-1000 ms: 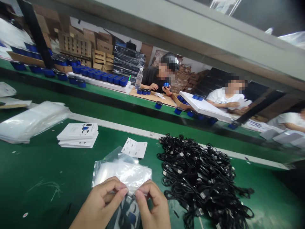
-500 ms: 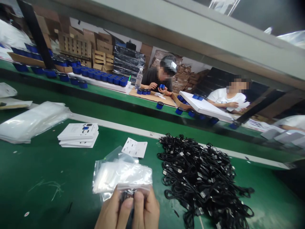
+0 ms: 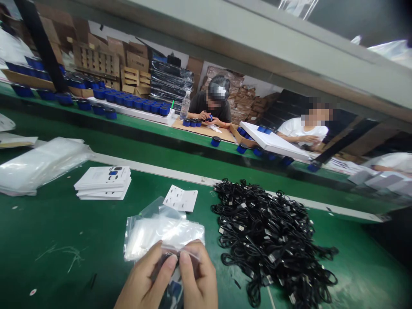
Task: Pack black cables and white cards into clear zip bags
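Observation:
My left hand [image 3: 144,281] and my right hand [image 3: 199,279] meet at the bottom edge, thumbs and fingertips pinched together on a small clear plastic bag [image 3: 175,257] with a dark cable and a card inside. Just beyond them lies a loose stack of empty clear bags [image 3: 151,231]. To the right spreads a big heap of coiled black cables [image 3: 270,240]. A single white card [image 3: 180,198] lies behind the bags.
A stack of white printed cards [image 3: 103,182] and a pile of clear bags [image 3: 38,163] lie on the green table [image 3: 48,240] at left. Beyond a conveyor strip, other people sit handling blue round items [image 3: 135,103] and a white tray [image 3: 273,141].
My hands drew close together over the bag's top edge, then lifted slightly; the bag stays pinched between them. The view shifted a little.

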